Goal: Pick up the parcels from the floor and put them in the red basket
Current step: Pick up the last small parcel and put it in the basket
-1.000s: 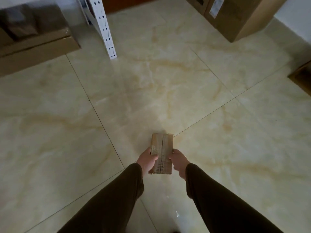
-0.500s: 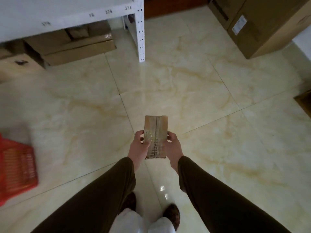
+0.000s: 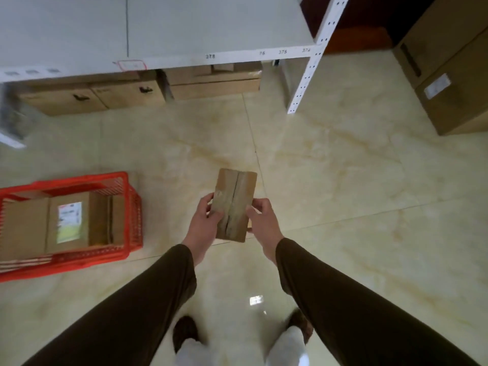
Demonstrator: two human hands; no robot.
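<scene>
A small brown cardboard parcel (image 3: pixel 235 204) with a taped seam down its middle is held above the floor in front of me. My left hand (image 3: pixel 204 221) grips its left edge and my right hand (image 3: pixel 262 223) grips its right edge. The red basket (image 3: pixel 132 207) stands on the floor to the left, apart from my hands. Inside it lie brown parcels, one with a white label (image 3: pixel 69 222).
A white metal shelf (image 3: pixel 184 30) runs across the back, its post (image 3: pixel 307 75) reaching the floor. Cardboard boxes (image 3: pixel 211 83) sit under the shelf. A big carton (image 3: pixel 454 75) stands at the right. Tiled floor (image 3: pixel 343 180) spreads around my feet.
The view has swung left and the parcel has risen with both hands. The red basket has come fully into sight on the left, and the shelf now fills the top.
</scene>
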